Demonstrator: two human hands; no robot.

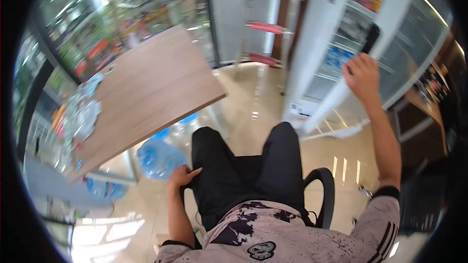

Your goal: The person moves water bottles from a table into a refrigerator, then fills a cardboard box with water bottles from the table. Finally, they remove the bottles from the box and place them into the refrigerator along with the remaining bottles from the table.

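My right hand [361,79] is raised at a tall white glass-door cabinet, its fingers curled at the lower end of the black door handle [372,38]. The white-framed door [336,98] appears to stand ajar, with shelves of packaged goods [340,58] visible beside it. Low on the left, my left hand [181,177] rests by my left thigh at the chair's armrest, thumb stretched out over the dark trousers. Nothing shows in that hand, and some of its fingers are hidden.
A wooden table [156,80] stands front left, with crumpled clear plastic [87,117] along its far left edge. Large blue water bottles [161,158] sit on the floor below it. A ladder with red steps [265,28] leans further back. I sit in a chair with a black armrest [327,195].
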